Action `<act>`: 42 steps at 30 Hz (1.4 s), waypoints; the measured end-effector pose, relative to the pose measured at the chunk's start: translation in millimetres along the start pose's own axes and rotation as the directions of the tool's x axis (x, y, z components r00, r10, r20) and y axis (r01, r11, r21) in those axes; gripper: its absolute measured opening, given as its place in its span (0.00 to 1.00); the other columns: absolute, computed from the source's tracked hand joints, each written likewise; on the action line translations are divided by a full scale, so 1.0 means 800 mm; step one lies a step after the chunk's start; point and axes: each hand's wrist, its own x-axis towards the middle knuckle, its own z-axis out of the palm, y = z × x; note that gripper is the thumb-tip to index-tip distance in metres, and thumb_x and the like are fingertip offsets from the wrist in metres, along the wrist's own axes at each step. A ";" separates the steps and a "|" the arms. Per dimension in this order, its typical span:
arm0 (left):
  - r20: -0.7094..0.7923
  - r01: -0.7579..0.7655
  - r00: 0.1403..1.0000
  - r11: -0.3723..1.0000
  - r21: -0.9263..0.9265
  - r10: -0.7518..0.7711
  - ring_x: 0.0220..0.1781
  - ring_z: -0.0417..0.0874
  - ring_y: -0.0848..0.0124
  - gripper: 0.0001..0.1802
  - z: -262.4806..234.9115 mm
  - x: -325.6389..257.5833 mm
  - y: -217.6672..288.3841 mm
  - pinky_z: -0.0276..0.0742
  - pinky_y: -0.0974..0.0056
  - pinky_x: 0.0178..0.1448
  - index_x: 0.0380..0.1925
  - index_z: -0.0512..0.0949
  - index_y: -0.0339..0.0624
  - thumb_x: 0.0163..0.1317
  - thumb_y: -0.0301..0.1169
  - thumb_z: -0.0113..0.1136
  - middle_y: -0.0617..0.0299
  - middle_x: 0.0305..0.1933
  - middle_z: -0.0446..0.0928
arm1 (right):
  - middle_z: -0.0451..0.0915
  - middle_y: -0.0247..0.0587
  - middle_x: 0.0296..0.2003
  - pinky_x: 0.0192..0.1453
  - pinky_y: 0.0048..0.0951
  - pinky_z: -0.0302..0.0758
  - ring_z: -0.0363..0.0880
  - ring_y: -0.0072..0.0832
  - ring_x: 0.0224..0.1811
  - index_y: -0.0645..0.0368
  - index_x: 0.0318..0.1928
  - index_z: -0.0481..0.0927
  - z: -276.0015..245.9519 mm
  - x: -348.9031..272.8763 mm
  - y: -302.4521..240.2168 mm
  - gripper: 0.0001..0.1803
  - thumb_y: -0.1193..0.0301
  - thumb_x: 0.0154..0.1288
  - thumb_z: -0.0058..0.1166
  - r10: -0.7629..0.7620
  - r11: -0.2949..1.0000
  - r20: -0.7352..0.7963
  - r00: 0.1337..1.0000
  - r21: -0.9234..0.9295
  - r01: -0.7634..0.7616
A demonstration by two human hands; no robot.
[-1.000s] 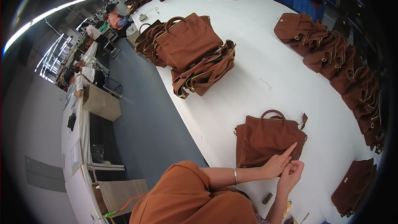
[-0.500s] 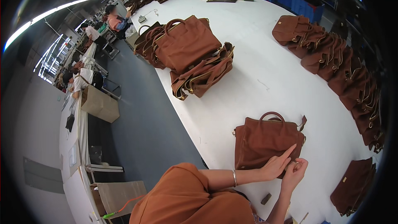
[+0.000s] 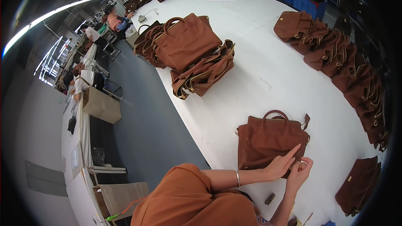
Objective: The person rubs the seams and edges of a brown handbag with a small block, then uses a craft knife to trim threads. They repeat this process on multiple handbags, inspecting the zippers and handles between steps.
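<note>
A reddish-brown leather handbag [image 3: 268, 142] lies flat on the white table in front of me, its rolled handle away from me and a small tag at its upper right. My left hand [image 3: 278, 168] rests over its lower right part, index finger stretched out along the leather. Close against it, at the bag's lower right corner, my right hand [image 3: 300, 173] is closed in a pinch. Whatever sits between those fingertips is too small or hidden to make out. A silver bangle [image 3: 238, 178] circles my left wrist.
A pile of brown handbags [image 3: 188, 46] stands on the table [image 3: 247, 83] ahead. A long row of bags [image 3: 331, 58] lines the right side, with one more bag [image 3: 358, 186] nearer. A small dark block [image 3: 270, 199] lies beside my right forearm. Several people work at the left.
Both hands stay at the bag's lower right, with only a slight shift of the right fingers. The whole view has moved slightly.
</note>
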 end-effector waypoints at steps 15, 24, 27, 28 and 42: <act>-0.073 0.181 0.979 0.976 -0.122 -0.190 0.24 0.70 0.85 0.30 -0.009 0.007 0.042 0.76 0.75 0.32 0.76 0.50 0.56 0.77 0.40 0.41 0.70 0.29 0.71 | 0.61 0.23 0.21 0.25 0.17 0.58 0.60 0.10 0.23 0.58 0.48 0.70 -0.040 0.025 -0.024 0.12 0.82 0.67 0.48 0.047 0.979 -0.123 0.991 0.204 -0.021; -0.030 0.128 0.991 0.986 -0.103 -0.131 0.22 0.66 0.83 0.29 -0.003 0.010 0.038 0.73 0.74 0.31 0.76 0.50 0.50 0.78 0.40 0.38 0.70 0.22 0.66 | 0.71 0.29 0.23 0.27 0.20 0.66 0.68 0.13 0.24 0.60 0.49 0.69 -0.034 -0.006 -0.028 0.11 0.81 0.67 0.49 0.097 0.928 -0.018 0.995 0.364 -0.084; -0.037 0.047 0.998 0.999 -0.009 -0.047 0.22 0.65 0.82 0.29 -0.008 0.012 0.024 0.69 0.72 0.29 0.76 0.50 0.50 0.78 0.38 0.37 0.69 0.20 0.66 | 0.77 0.34 0.24 0.28 0.23 0.71 0.75 0.17 0.23 0.60 0.48 0.70 -0.024 -0.014 -0.041 0.10 0.80 0.67 0.50 0.100 0.938 0.037 0.994 0.330 -0.107; -0.036 0.030 0.999 1.000 -0.003 -0.030 0.22 0.64 0.82 0.29 -0.008 0.011 0.019 0.67 0.72 0.28 0.76 0.50 0.49 0.78 0.37 0.37 0.69 0.20 0.66 | 0.77 0.34 0.23 0.28 0.24 0.71 0.75 0.17 0.23 0.60 0.48 0.70 -0.021 -0.016 -0.042 0.10 0.79 0.67 0.51 0.096 0.953 0.057 0.994 0.284 -0.108; -0.035 0.023 0.999 0.998 -0.059 -0.025 0.23 0.68 0.83 0.28 0.000 0.010 0.022 0.71 0.74 0.29 0.76 0.52 0.49 0.78 0.36 0.39 0.68 0.25 0.71 | 0.79 0.40 0.22 0.28 0.35 0.74 0.81 0.36 0.23 0.55 0.46 0.74 -0.013 -0.007 -0.034 0.10 0.77 0.64 0.52 -0.025 0.999 -0.064 0.998 -0.042 0.022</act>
